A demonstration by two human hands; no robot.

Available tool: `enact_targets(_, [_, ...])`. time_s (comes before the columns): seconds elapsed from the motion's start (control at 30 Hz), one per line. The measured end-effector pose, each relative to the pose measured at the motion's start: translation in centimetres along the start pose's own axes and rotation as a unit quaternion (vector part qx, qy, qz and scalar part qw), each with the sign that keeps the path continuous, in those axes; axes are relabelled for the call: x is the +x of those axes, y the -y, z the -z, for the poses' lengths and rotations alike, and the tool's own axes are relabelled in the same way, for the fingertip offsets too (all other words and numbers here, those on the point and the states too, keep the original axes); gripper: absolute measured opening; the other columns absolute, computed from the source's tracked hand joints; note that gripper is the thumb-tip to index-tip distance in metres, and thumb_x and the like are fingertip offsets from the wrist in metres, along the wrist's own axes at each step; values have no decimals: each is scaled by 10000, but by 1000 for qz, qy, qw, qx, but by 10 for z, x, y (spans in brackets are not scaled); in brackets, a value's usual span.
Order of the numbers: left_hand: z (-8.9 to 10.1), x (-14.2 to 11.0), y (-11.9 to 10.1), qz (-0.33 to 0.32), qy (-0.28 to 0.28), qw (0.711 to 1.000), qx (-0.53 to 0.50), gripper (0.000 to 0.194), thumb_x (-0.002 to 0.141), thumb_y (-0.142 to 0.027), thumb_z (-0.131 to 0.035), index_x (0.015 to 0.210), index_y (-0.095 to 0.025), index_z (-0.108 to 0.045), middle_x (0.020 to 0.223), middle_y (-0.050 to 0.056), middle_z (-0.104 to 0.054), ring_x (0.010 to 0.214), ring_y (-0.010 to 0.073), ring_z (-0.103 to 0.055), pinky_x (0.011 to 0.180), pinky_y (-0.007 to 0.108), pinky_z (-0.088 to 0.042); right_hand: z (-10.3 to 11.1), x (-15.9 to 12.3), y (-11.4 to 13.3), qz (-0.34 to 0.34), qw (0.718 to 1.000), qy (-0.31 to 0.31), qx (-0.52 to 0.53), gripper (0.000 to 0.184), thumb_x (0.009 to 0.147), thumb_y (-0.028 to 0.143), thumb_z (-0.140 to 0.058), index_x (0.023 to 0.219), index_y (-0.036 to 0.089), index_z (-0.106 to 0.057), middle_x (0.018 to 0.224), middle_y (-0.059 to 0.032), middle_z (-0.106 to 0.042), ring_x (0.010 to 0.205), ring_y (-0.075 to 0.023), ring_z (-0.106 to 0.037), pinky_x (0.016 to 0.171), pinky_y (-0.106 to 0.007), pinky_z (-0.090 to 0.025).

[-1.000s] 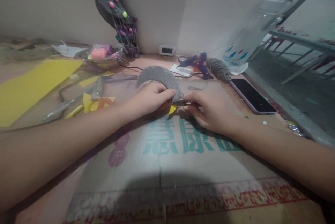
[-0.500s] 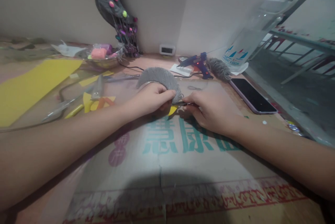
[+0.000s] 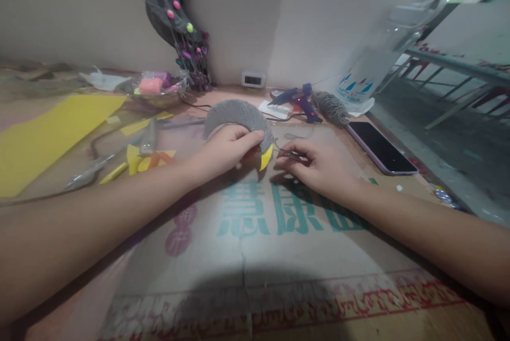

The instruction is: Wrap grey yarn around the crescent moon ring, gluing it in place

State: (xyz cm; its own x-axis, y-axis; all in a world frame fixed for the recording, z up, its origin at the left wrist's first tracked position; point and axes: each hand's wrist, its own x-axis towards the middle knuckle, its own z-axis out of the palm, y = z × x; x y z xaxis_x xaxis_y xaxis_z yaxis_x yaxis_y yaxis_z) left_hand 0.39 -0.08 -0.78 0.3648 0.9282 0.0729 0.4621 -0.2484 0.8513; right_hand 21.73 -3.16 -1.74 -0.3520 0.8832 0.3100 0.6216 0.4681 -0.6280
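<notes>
A yellow crescent shape wrapped in grey yarn (image 3: 235, 111) is held above the cardboard by my left hand (image 3: 231, 150), thumb on top and the other fingers mostly hidden beneath. Its bare yellow tip (image 3: 266, 158) sticks out on the right, below the wrapped part. From the wrapped edge a grey yarn strand (image 3: 279, 146) runs to my right hand (image 3: 314, 164). The fingers of that hand are closed round the yarn, just right of the yellow tip and apart from it.
Printed cardboard (image 3: 207, 261) covers the work area. Behind lie a blue glue gun (image 3: 305, 102), a grey yarn bundle (image 3: 330, 107) and a small digital display (image 3: 253, 80). A phone (image 3: 382, 147) and clear jug (image 3: 370, 65) stand right; yellow sheet (image 3: 51, 134) lies left.
My right hand has moved slightly away from the crescent, drawing the strand out between them. More of the yellow tip now shows. My left hand keeps its hold.
</notes>
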Motion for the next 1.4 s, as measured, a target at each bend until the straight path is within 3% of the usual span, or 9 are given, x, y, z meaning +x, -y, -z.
enact_targets(0.17, [-2, 2, 5, -63, 37, 997, 26, 491, 942, -508, -481, 568, -194, -528, 503, -13, -544, 479, 116, -503, 499, 252, -362, -2, 7, 4, -78, 982, 63, 158, 231, 859, 390, -621, 800, 173, -678, 711, -4, -620, 657, -141, -543, 626, -281, -418])
enact_targets(0.33, [-3, 5, 6, -127, 21, 989, 68, 426, 929, -479, -514, 640, -178, -602, 612, 9, -613, 590, 134, -555, 555, 253, -385, -4, 7, 3, -111, 965, 42, 233, 264, 833, 440, -658, 792, 181, -623, 648, 37, -503, 576, -107, -425, 551, -260, -348])
enact_targets(0.47, [-3, 3, 3, -139, 47, 987, 61, 323, 890, -400, -582, 670, -169, -636, 648, 3, -626, 630, 131, -560, 595, 249, -398, -5, 7, 1, -114, 961, 39, 248, 287, 842, 468, -656, 792, 192, -595, 602, 68, -409, 524, -89, -340, 498, -246, -282])
enact_targets(0.8, [-1, 4, 7, -169, 61, 981, 76, 292, 896, -366, -579, 689, -168, -633, 688, 0, -613, 689, 140, -556, 647, 262, -400, -4, 8, 3, -128, 955, 46, 265, 278, 831, 449, -672, 793, 192, -573, 655, 42, -496, 546, -101, -437, 503, -244, -346])
enact_targets(1.03, [-1, 6, 10, -176, 74, 979, 67, 191, 872, -334, -614, 771, -178, -660, 727, -12, -640, 695, 133, -566, 665, 252, -423, -4, 7, 5, -145, 944, 51, 291, 243, 859, 415, -651, 793, 213, -533, 564, 81, -407, 452, -80, -348, 424, -234, -276])
enact_targets(1.4, [-1, 5, 6, -153, 62, 985, 53, 276, 901, -376, -567, 730, -172, -640, 710, 10, -637, 683, 144, -566, 635, 257, -419, -6, 7, 2, -139, 940, 48, 306, 301, 822, 461, -698, 788, 205, -541, 574, 85, -399, 470, -71, -335, 440, -230, -283])
